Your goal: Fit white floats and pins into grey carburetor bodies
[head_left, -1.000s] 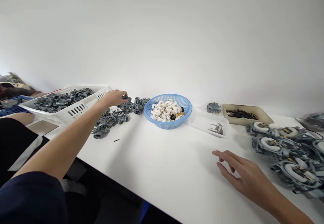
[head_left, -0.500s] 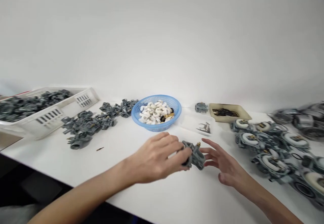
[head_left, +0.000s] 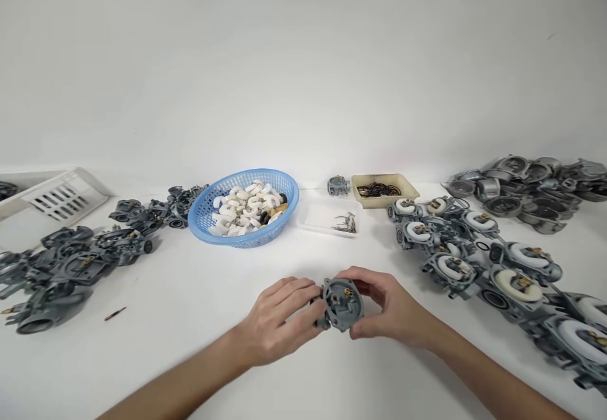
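A grey metal carburetor body (head_left: 342, 306) is held between both hands above the white table, its open round face with a small brass part turned upward. My left hand (head_left: 287, 319) grips its left side, fingers wrapped over the edge. On the right side, my right hand (head_left: 386, 306) has fingers at the top rim and the thumb at the lower rim. Beyond the hands stands a blue basket (head_left: 244, 240) of white curved floats, with a few black and tan ones. A clear tray (head_left: 315, 217) with small metal pins lies beside it.
Grey bodies (head_left: 85, 265) lie heaped at left near a white crate (head_left: 66, 205) and a small thin tool (head_left: 115, 313). At right are bodies with white floats (head_left: 455, 267) and stacked metal bowls (head_left: 535, 192). A beige tray (head_left: 385, 200) holds dark rings.
My right hand has closed onto the body, which has turned so its open face shows. The camera view has swung to the right.
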`<act>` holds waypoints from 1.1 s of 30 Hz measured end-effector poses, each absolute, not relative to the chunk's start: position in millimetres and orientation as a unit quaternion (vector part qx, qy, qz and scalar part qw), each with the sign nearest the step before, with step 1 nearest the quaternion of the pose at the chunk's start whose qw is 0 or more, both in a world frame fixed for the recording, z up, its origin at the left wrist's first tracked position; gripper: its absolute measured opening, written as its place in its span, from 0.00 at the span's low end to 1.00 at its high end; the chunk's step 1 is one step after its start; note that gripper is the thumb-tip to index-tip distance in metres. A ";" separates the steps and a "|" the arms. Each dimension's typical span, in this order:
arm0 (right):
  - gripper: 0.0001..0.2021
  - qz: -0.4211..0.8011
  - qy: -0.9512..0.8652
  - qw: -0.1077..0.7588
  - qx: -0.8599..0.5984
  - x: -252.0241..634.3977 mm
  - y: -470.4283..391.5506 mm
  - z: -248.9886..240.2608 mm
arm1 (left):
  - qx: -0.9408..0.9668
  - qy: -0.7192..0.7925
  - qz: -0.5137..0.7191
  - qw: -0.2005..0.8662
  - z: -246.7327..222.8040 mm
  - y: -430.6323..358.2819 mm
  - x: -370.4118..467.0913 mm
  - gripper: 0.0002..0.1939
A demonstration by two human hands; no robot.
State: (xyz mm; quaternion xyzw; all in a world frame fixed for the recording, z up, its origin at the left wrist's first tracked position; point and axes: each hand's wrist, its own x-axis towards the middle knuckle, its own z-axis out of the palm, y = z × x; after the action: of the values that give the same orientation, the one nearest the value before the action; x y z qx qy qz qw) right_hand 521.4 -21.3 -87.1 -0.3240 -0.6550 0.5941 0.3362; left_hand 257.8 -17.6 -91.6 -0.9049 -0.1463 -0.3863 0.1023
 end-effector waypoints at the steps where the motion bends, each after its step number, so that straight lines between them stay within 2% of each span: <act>1: 0.29 0.573 -0.667 0.343 -0.331 520.4 -21.3 -86.3 | -0.903 -0.154 -0.391 0.088 -95.2 -17.5 257.9 0.13; 8: 0.28 0.459 -0.727 0.328 -0.391 520.4 -18.0 -89.0 | -0.905 -0.205 -0.371 0.035 -101.1 -11.4 259.3 0.13; 20: 0.30 0.440 -0.733 0.317 -0.410 516.4 -15.1 -111.7 | -0.910 -0.268 -0.316 -0.017 -107.8 -12.2 254.8 0.18; 22: 0.29 0.438 -0.739 0.305 -0.411 517.0 -15.5 -109.5 | -0.911 -0.274 -0.305 -0.048 -108.1 -12.7 255.0 0.21; 26: 0.29 0.432 -0.752 0.270 -0.418 517.3 -16.9 -102.4 | -0.900 -0.295 -0.291 -0.138 -108.3 -14.2 255.0 0.36; 28: 0.29 0.429 -0.758 0.258 -0.417 517.6 -17.1 -99.4 | -0.891 -0.305 -0.286 -0.177 -107.4 -15.1 255.6 0.39; 33: 0.31 0.399 -0.770 0.250 -0.430 530.2 -12.3 -90.7 | -0.871 -0.336 -0.296 -0.204 -103.5 -18.0 255.1 0.33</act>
State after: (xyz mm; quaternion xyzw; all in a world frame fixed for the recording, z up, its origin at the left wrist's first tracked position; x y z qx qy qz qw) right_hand 530.2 -12.3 -90.7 -0.4304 -0.7703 0.3988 0.2498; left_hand 255.1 -18.0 -103.5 -0.8706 -0.3364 -0.2957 -0.2035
